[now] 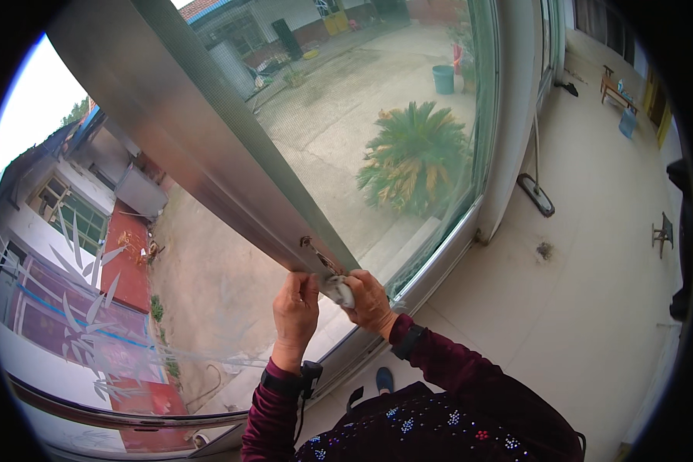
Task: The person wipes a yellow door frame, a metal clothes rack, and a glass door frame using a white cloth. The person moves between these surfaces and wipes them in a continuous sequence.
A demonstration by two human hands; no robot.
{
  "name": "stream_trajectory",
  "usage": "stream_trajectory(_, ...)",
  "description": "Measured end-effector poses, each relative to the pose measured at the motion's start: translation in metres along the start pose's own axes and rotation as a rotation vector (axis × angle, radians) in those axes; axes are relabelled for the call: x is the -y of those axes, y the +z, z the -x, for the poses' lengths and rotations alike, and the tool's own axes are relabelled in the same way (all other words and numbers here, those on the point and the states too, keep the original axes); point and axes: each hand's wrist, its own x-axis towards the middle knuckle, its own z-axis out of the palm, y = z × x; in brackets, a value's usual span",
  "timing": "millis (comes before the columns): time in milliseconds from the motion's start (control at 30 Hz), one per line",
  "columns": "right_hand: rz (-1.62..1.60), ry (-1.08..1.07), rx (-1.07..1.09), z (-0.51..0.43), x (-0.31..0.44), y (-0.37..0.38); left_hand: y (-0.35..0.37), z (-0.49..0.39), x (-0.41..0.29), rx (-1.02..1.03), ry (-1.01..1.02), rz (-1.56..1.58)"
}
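Observation:
A broad metal window frame post [219, 167] slants down to my hands, with a dark-edged lock slot [317, 251] in its face. My right hand [369, 300] grips a crumpled whitish cloth [342, 291] and presses it against the post just below the slot. At the post's left edge is my left hand [296, 309], its fingers curled; whether they pinch anything is hidden. Glass with a leaf pattern [89, 312] lies to the left, and an insect screen [323, 104] stretches to the right of the post.
On the tiled floor at right are a flat mop [536, 195], a small heap of dirt [545, 250], a small stool [662, 235] and a wooden bench [618, 92]. The window's bottom rail [439, 254] runs beside me. Outside stand a cycad [418, 156] and a green bucket [443, 79].

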Motion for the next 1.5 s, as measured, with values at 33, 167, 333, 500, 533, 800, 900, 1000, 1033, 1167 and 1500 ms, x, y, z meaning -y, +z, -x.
stream_trajectory(33,0.023,0.052,0.021,0.016,-0.013,0.01,0.0,-0.001,0.002,0.004,0.028,-0.013)
stream_trajectory(167,0.11,0.441,0.133,0.095,-0.056,0.036,-0.001,-0.002,0.007,0.017,0.057,-0.012)
stream_trajectory(333,0.128,0.611,-0.011,0.099,-0.055,0.04,-0.002,-0.004,0.007,0.023,0.057,0.011)
stream_trajectory(500,-0.107,0.381,-0.279,0.017,0.004,0.026,-0.001,-0.003,0.007,0.014,0.057,0.017)
stream_trajectory(533,-0.114,0.326,-0.324,0.006,0.011,0.025,-0.001,-0.002,0.008,0.016,0.053,0.004)
stream_trajectory(800,0.12,0.659,-0.264,0.091,-0.052,0.07,0.001,0.0,0.015,0.065,0.009,0.016)
stream_trajectory(900,0.05,1.161,-0.206,0.146,-0.086,0.089,0.0,0.002,0.016,0.077,0.009,0.009)
stream_trajectory(1000,0.081,1.367,-0.086,0.162,-0.101,0.101,0.0,0.002,0.018,0.087,0.034,0.008)
stream_trajectory(1033,0.029,1.334,-0.139,0.158,-0.098,0.101,0.0,0.001,0.019,0.088,0.031,0.01)
stream_trajectory(1167,-0.121,1.129,-0.324,0.11,-0.043,0.092,0.002,0.002,0.02,0.088,0.024,0.033)
stream_trajectory(1500,-0.2,0.35,-0.331,0.024,0.035,0.049,0.001,0.004,0.021,0.08,-0.034,0.035)
